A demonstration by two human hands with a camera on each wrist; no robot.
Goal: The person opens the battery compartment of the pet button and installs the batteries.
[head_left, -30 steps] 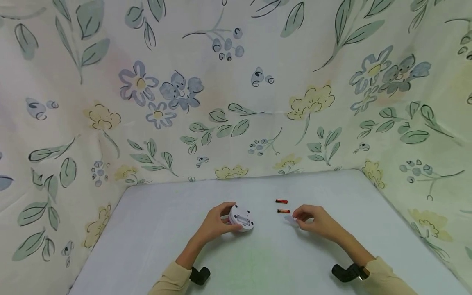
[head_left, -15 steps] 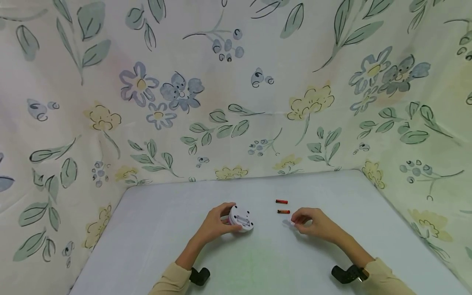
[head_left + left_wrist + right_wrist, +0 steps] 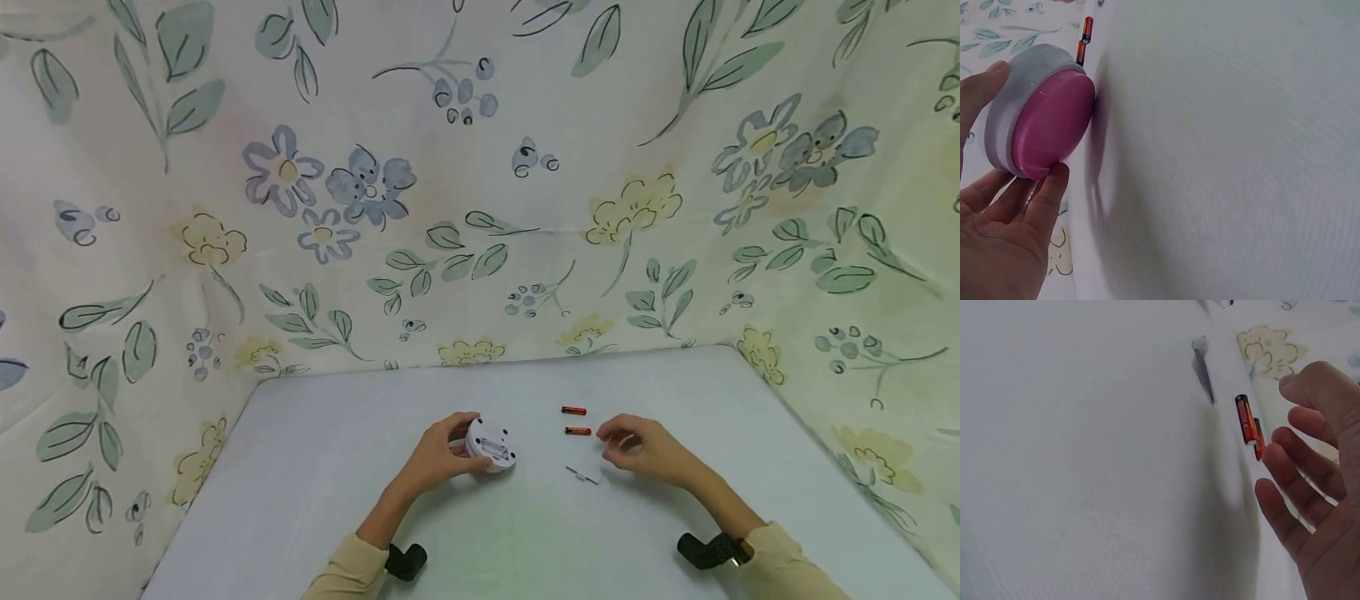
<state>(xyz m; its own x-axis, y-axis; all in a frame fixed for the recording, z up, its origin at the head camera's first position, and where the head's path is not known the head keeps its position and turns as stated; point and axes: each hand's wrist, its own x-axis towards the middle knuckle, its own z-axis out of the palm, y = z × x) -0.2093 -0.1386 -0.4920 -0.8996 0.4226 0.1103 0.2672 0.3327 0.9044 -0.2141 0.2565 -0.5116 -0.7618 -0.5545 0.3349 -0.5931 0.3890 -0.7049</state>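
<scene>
My left hand (image 3: 433, 457) grips a round white device (image 3: 480, 442) by its rim. Its underside, with dark feet and an uncovered battery compartment, shows in the head view. A pink dome (image 3: 1057, 122) on its other face appears in the left wrist view, above the table. My right hand (image 3: 648, 454) hovers with loosely bent fingers, nothing between them. Just left of it, a small white battery cover (image 3: 585, 474) lies on the table. Two red-and-black batteries, the nearer battery (image 3: 577, 431) and the farther battery (image 3: 573, 410), lie beyond the cover, close to the right fingertips.
A white table (image 3: 337, 467) spreads beneath both hands. Floral cloth (image 3: 480, 208) hangs behind it and at both sides. Each wrist carries a black camera, such as the right one (image 3: 708, 552).
My right hand has let go of the white cover, which now lies on the table, and has drawn slightly away to the right. The left hand and device have stayed in place.
</scene>
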